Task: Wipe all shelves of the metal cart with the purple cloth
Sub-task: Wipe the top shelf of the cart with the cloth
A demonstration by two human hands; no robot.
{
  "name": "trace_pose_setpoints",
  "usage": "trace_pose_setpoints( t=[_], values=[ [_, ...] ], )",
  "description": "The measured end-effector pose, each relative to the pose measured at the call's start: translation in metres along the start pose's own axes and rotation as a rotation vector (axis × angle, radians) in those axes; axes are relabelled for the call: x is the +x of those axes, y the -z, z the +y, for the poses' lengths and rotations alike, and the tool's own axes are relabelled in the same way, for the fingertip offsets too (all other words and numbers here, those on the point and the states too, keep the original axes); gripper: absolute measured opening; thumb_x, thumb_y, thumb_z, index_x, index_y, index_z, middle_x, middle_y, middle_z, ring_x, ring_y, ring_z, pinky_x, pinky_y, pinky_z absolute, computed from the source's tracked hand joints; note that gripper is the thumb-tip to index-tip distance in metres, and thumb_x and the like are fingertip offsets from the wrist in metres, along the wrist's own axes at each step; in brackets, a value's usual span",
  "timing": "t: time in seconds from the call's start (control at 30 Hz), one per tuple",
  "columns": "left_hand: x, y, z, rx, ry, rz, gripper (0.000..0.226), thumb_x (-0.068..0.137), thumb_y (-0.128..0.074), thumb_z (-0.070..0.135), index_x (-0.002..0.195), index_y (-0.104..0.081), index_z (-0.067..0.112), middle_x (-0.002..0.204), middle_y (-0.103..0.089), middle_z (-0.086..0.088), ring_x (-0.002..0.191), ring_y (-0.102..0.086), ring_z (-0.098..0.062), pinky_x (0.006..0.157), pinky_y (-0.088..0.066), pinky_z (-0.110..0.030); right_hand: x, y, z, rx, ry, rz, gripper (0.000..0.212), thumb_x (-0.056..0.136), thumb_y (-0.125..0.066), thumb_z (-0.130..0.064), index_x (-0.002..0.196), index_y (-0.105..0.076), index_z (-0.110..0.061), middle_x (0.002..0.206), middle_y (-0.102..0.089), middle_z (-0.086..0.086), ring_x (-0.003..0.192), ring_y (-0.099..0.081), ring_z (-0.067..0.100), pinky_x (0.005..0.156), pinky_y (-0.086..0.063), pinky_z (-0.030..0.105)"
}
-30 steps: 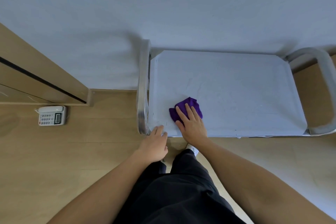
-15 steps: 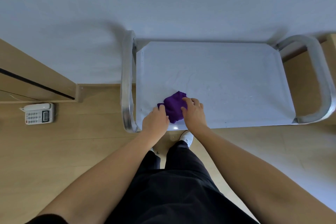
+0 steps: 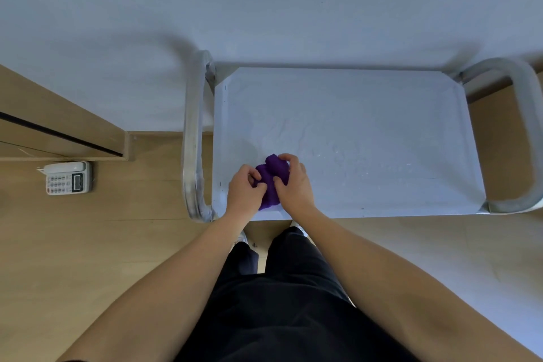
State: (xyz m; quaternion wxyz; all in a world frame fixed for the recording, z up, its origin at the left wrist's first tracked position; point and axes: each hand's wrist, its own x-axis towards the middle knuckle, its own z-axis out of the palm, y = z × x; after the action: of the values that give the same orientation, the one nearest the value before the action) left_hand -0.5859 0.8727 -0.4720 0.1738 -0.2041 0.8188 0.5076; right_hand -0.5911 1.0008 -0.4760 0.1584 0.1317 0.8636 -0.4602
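**Both hands bunch the purple cloth on the cart's top shelf**

Head view: the metal cart [image 3: 352,132] stands against a pale wall [image 3: 264,9], seen from straight above, so only its top shelf shows; any lower shelves are hidden beneath it. A curved tube handle [image 3: 192,141] runs down its left end and another handle [image 3: 526,132] loops round its right end.

The purple cloth [image 3: 271,182] is crumpled into a lump over the near left corner of the top shelf, close to the front edge. The left hand [image 3: 245,194] grips its left side with curled fingers [image 3: 254,175]. The right hand [image 3: 295,185] grips its right side, fingers [image 3: 286,159] hooked over the far end of the lump. The cloth seems to rest on the shelf, though the hands cover too much of it to be sure.

A white desk phone [image 3: 68,178] lies on the wooden floor [image 3: 88,244] well to the left of the cart, just beside a wooden panel [image 3: 44,123]. The person's black trousers [image 3: 279,317] fill the bottom middle.
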Motion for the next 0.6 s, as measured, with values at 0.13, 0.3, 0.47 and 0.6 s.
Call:
trace_pose_setpoints(
  t=[0.13,0.3,0.47,0.6],
  values=[
    [0.001,0.008,0.006,0.092,-0.146,0.139,0.021,0.077,-0.059,-0.001,0.081,-0.051,0.019,0.079,-0.052,-0.002,0.067,-0.05,-0.013,0.059,-0.041,-0.018,-0.002,0.008,0.003,-0.132,0.184,0.119,0.042,0.091,-0.053,-0.008,0.126,-0.045,-0.03,0.116,-0.043,0.0,0.101,-0.054,0.02,0.077,-0.052,0.031],
    [-0.007,0.002,-0.011,0.157,0.028,0.029,0.017,0.087,-0.058,0.004,0.096,-0.048,0.014,0.082,-0.052,-0.004,0.067,-0.051,-0.017,0.057,-0.041,-0.022,-0.009,0.001,0.01,-0.202,0.065,0.115,0.042,0.089,-0.057,-0.004,0.127,-0.045,-0.017,0.126,-0.042,0.008,0.113,-0.049,0.028,0.087,-0.05,0.035],
    [-0.01,0.004,-0.021,0.093,0.098,0.067,0.035,0.087,-0.068,0.018,0.108,-0.04,0.015,0.099,-0.058,-0.006,0.084,-0.062,-0.02,0.067,-0.051,-0.028,-0.016,0.0,0.009,-0.167,-0.127,0.163,0.061,0.087,-0.062,-0.012,0.139,-0.032,-0.025,0.135,-0.037,0.011,0.108,-0.053,0.029,0.084,-0.052,0.037],
    [-0.007,0.001,-0.019,0.045,0.148,0.04,0.044,0.084,-0.072,0.024,0.109,-0.037,0.014,0.101,-0.057,-0.004,0.085,-0.059,-0.018,0.056,-0.042,-0.015,-0.013,-0.002,0.0,0.23,-0.387,0.12,0.077,0.08,-0.072,-0.02,0.143,-0.028,-0.017,0.123,-0.054,0.01,0.086,-0.061,0.014,0.056,-0.045,0.015]
  ],
)
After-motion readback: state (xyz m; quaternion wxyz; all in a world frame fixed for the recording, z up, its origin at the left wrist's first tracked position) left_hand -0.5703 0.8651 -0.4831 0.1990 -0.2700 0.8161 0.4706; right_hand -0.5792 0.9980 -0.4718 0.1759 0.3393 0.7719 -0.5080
